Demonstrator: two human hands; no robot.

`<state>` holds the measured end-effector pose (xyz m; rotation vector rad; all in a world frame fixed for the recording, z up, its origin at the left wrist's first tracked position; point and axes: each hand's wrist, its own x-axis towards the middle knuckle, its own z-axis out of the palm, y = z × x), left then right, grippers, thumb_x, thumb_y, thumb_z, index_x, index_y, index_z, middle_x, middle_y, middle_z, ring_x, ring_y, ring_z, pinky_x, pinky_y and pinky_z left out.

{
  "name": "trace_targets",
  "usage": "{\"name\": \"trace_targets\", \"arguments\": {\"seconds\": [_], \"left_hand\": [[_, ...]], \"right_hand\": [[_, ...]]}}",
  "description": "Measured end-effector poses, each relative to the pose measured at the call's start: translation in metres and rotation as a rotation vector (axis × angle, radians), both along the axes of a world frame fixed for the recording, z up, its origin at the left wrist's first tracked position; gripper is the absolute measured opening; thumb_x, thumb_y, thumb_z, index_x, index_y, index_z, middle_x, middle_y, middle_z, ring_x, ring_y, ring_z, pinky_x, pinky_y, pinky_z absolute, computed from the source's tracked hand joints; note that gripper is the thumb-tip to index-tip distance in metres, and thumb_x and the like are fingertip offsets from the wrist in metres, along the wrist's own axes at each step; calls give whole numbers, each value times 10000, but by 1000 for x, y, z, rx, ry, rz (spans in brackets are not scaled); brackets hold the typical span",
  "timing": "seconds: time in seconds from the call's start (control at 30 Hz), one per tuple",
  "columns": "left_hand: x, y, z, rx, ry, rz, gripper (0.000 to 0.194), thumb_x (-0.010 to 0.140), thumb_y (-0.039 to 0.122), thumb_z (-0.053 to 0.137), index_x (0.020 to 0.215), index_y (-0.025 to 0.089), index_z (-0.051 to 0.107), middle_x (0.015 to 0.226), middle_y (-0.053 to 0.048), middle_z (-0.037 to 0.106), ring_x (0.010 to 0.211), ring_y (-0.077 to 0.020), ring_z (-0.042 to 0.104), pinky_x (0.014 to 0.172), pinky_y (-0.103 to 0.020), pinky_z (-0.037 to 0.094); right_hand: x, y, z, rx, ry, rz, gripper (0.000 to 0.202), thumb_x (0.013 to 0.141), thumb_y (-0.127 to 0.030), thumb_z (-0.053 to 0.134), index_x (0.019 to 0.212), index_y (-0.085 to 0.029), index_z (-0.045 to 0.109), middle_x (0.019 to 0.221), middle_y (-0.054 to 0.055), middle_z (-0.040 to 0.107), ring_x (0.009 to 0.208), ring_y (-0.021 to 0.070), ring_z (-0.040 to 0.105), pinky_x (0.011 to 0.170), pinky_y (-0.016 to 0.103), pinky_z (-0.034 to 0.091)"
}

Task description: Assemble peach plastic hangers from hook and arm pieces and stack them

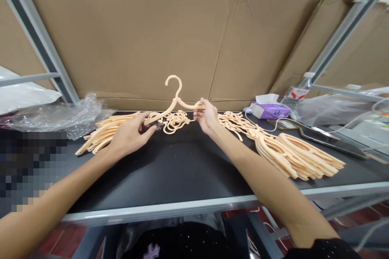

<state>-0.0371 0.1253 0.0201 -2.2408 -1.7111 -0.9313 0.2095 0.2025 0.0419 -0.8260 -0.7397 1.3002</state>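
A cream-coloured plastic clothes hanger (169, 109) is held upright above the black tabletop, its hook pointing up. My right hand (208, 117) is closed on the end of its right arm, fingers curled around it. At the other end, my left hand (130, 132) has the tip of the left arm between thumb and fingers, in a loose grip. Behind and below the hanger lies a tangle of small cream hook pieces (176, 121). A stack of cream hanger parts (101, 132) rests beside my left hand, partly hidden by it.
To the right lie stacked hangers (299, 156) and a purple tissue pack (270, 110). A plastic bottle (299, 91), a phone-like slab (332, 141) and white cables stand behind them. Crumpled clear plastic (73, 115) sits at left. A cardboard wall (146, 28) closes off the back.
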Motion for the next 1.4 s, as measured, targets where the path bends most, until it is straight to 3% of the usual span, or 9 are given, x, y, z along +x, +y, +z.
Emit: {"name": "trace_targets", "arguments": {"seconds": [0.1,0.33,0.6,0.77,1.07,1.23,1.4], "left_hand": [[-2,2,-1,-3,-33,10,509,870,523,549,1268,208,592,802,-28,679,692,-217,634,630,-293,427],[-1,3,2,-29,-159,-6,383,907,548,482,824,215,652,668,-9,654,596,-187,577,597,-291,405],[0,4,6,-108,-418,-112,394,866,551,524,836,185,665,744,-37,700,693,-196,627,661,-298,460],[2,4,10,-176,-617,-111,435,780,591,614,862,168,673,758,-56,715,677,-184,626,630,-285,488],[2,5,14,-165,-907,-144,278,765,440,693,804,165,680,695,-25,652,582,-117,516,557,-246,448],[-4,9,14,-183,-1049,-196,298,754,454,731,714,172,646,699,-16,617,584,-105,499,564,-247,452],[-11,15,13,-209,-1234,-238,271,777,419,747,824,164,666,766,-12,632,665,-106,551,615,-238,472]], "right_hand": [[0,0,0,3,0,9,331,960,-280,481,646,-186,527,430,-19,529,365,89,487,369,179,373],[0,-1,0,-20,5,13,328,955,-292,497,645,-191,531,433,-16,529,366,94,486,363,182,376],[1,0,1,-48,-39,44,337,960,-347,517,670,-182,559,455,-6,562,355,88,467,358,185,371],[2,0,3,-46,1,104,351,957,-384,472,696,-178,585,481,-10,564,369,91,470,374,197,372],[2,2,0,14,35,151,163,850,-188,455,725,-178,561,505,-23,560,411,88,480,425,194,376],[2,3,-2,24,-20,164,152,828,-175,442,711,-180,539,470,-35,521,387,82,442,415,194,342],[6,4,-2,40,-103,225,120,779,-179,442,685,-187,517,458,-38,501,374,79,404,397,195,319]]}}
